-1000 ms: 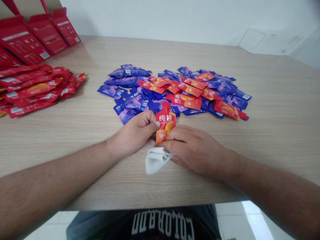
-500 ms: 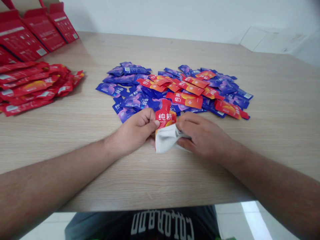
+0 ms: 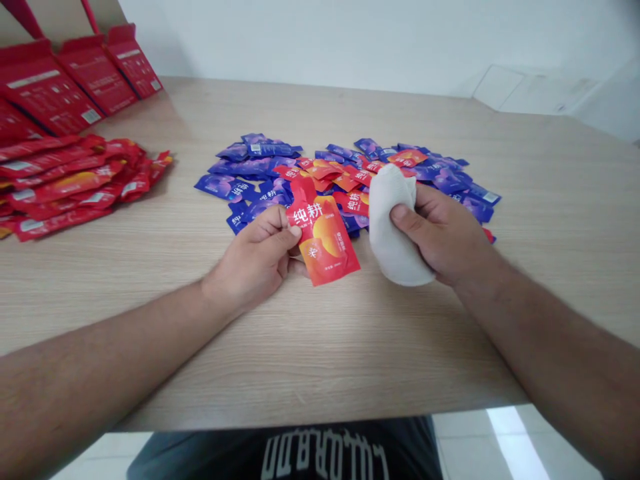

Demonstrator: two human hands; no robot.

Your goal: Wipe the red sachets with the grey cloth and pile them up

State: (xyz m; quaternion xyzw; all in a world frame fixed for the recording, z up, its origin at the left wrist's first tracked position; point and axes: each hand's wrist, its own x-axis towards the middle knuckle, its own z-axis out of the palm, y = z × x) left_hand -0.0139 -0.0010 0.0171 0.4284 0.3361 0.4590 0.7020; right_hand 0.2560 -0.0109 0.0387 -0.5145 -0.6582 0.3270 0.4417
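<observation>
Between the thumb and fingers of my left hand is a red and orange pouch, its printed front facing up and its narrow neck pointing away from me. A folded white cloth is gripped by my right hand, just right of the pouch and apart from it. Beyond both hands lies a loose heap of purple-blue pouches with several red-orange pouches on top. My right hand and the cloth hide part of that heap.
At the left, a stack of red pouches rests on the wooden table. Behind it stand several red boxes with raised flaps. A white wall rises along the table's back edge, with a pale panel at the far right.
My right hand has drawn the cloth off the pouch and moved to the right with it. The pouch in my left hand now shows its whole front and tilts slightly.
</observation>
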